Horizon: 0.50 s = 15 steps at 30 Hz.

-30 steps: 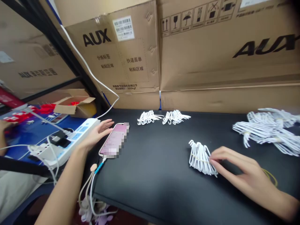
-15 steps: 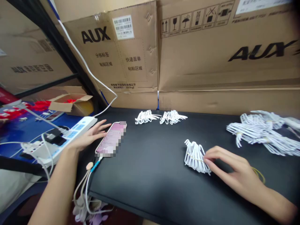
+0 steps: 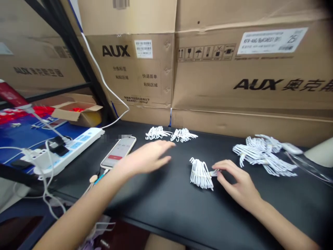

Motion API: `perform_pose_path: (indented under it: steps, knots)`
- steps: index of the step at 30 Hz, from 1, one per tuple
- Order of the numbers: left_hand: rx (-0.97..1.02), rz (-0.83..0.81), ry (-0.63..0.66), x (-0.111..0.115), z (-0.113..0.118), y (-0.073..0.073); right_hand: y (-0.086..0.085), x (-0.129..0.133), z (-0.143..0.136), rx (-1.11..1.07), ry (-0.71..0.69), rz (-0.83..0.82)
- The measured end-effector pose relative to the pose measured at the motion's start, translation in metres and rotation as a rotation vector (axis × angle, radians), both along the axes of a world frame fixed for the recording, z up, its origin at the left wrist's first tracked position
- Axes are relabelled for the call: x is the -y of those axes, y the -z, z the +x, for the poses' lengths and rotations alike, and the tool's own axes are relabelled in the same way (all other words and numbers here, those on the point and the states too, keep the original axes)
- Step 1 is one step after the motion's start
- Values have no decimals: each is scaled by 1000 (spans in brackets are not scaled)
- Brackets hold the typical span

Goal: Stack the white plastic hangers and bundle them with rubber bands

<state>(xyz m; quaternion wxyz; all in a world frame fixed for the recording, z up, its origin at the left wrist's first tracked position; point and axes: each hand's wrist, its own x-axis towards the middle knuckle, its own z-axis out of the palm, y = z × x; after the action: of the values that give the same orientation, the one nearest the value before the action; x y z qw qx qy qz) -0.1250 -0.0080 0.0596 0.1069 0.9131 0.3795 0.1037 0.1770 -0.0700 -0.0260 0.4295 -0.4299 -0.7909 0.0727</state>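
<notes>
My left hand (image 3: 149,156) hangs over the black table with its fingers stretched out and nothing in it, pointing toward the bundles. Right of it, a bundle of white hooks (image 3: 201,175) with bent wire ends lies on the table, a thin band around its middle. The thumb and fingertips of my right hand (image 3: 236,180) pinch a short whitish end at the bundle's right side; its exact form is too small to tell. Partly behind my left forearm lies a phone (image 3: 118,152) with a lit screen and a cable plugged in.
Two small bundles of white hooks (image 3: 157,133) lie at the table's back. A larger pile of white hooks (image 3: 262,154) is at the right. A white power strip (image 3: 78,147) with cables runs along the left edge. Cardboard boxes (image 3: 208,97) stand behind the black table (image 3: 166,205).
My left hand has left the phone and moved right over the table. The phone's screen shows a different display. My right hand stays at the bundle's side; the whole view has shifted.
</notes>
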Motion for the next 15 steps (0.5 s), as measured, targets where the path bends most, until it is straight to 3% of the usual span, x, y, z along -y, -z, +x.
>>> perform_pose_path:
  steps: [3,6,10,15]
  knots:
    - [79,150,275,4,60,22,4,-3,5,73,-41,-77]
    - [150,227,389,-7,84,49,7,-5,6,124,-108,-171]
    - [350,138,307,-12,84,71,6,-5,4,84,-133,-244]
    - [599,-122,127,-10,78,74,-1,-6,5,-230,-132,-507]
